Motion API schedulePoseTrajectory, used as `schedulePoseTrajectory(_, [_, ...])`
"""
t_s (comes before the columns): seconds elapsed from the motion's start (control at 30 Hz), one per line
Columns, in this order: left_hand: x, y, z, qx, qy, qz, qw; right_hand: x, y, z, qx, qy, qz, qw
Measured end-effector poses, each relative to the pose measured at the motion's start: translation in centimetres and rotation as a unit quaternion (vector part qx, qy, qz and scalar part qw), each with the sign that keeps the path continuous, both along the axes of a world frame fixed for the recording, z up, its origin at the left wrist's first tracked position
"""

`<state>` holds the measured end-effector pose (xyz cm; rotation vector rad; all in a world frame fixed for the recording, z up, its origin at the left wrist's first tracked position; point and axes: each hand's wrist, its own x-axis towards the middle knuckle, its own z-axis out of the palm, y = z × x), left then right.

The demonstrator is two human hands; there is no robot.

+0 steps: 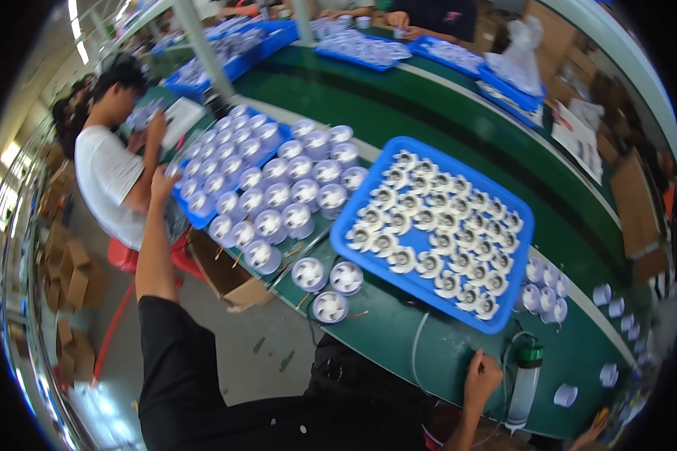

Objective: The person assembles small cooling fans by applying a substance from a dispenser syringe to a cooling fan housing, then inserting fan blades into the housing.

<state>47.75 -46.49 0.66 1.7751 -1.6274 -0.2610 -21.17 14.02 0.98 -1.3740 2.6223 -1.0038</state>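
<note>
My left arm stretches out to the far left, where my left hand (164, 180) has its fingers closed on a small lilac fan unit (174, 170) at the edge of a crowded group. Many similar round fan units (269, 223) with white blades stand in rows there, some on a blue tray (197, 219), others directly on the green bench. Three fan units (329, 307) stand apart, closest to my body. My right hand (483, 378) is curled at the bench's near edge, beside an upright clear tube with a green cap (525, 383); whatever its fingers hold is hidden.
A large blue tray (341, 239) of white impellers lies mid-bench. More lilac units (545, 292) stand behind its right end, and several loose ones (566, 395) lie farther right. A thin hose (417, 347) crosses the near bench. A seated person (116, 158) works at left.
</note>
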Motion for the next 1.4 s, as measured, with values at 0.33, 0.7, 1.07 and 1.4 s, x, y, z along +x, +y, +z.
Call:
schedulePoseTrajectory(0.33, [-18.8, 10.5, 6.4, -0.248, 0.145, -0.119, 0.950, 1.5, 1.0, 0.6, 0.019, 0.057, -0.035, 0.998])
schedulePoseTrajectory(0.7, [-48.8, 48.1, 3.4, 0.116, 0.315, -0.505, 0.795, 0.3, -0.2, 0.7, -0.050, 0.055, -0.016, 0.997])
schedulePoseTrajectory(1.07, [-49.6, 47.9, 0.3, 0.169, 0.330, -0.419, 0.829, -9.1, 11.8, 8.4, -0.053, 0.079, -0.323, 0.942])
schedulePoseTrajectory(1.4, [-47.7, 45.1, 11.2, -0.087, 0.458, -0.556, 0.688, -15.2, 18.2, 3.7, 0.107, 0.218, -0.397, 0.885])
